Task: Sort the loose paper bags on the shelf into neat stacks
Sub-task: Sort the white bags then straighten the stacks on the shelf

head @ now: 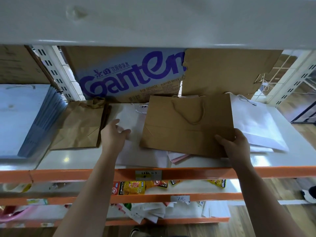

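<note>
Brown bag point(184, 127) pinched at near corner by right grip point(235, 146); left grip point(112, 136), slack, touches white bag point(131, 117).

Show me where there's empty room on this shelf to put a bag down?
Front left: bare shelf between the flat brown bags, the orange rail and the left hand. A smaller bare strip lies front right, past the white bags. The middle is crowded: white bags overlap under the handled brown bag that the right hand holds.
</note>
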Demonstrator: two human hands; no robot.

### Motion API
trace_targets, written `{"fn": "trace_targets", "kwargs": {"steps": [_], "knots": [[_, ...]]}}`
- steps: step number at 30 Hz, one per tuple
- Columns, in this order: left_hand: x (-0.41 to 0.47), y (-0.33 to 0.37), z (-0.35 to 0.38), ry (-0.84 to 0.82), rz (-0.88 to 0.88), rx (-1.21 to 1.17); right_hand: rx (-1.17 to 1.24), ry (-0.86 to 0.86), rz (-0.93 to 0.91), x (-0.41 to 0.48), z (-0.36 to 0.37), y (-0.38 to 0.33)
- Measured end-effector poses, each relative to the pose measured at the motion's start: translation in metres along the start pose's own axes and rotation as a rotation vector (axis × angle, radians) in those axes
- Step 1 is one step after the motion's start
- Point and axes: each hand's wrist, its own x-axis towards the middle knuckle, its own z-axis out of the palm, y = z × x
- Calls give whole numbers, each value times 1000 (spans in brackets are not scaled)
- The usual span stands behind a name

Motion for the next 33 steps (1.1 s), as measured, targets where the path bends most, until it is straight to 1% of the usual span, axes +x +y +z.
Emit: {"fn": "trace_targets", "kwargs": {"steps": [5,10,12,15,17,20,22,23,24,25,29,31,33], "knots": [[-3,8,-4,116,138,-129,62,-10,5,4,1,2],[0,14,-11,178,116,-265,212,0,49,7,-5,2],[1,14,-11,178,105,-244,239,5,47,7,-7,1],[1,11,-16,157,100,-142,238,-13,29,7,-8,0],[0,9,-22,162,156,-31,154,-38,2,8,-4,-2],[-2,5,-27,185,240,180,-131,-81,-64,9,2,-6],[-5,0,-30,176,249,198,-260,-93,-95,8,4,-9],[-7,-3,-31,180,252,183,-278,-94,-109,9,5,-10],[-9,-5,-33,192,253,160,-261,-99,-110,10,5,-11],[-12,-7,-35,211,250,132,-194,-114,-90,10,5,-11],[-22,-14,-44,304,205,66,239,-188,42,5,9,-12],[-29,-18,-50,356,186,60,337,-182,43,2,13,-13],[-35,-24,-59,402,142,19,379,-211,46,-2,20,-19]]}}
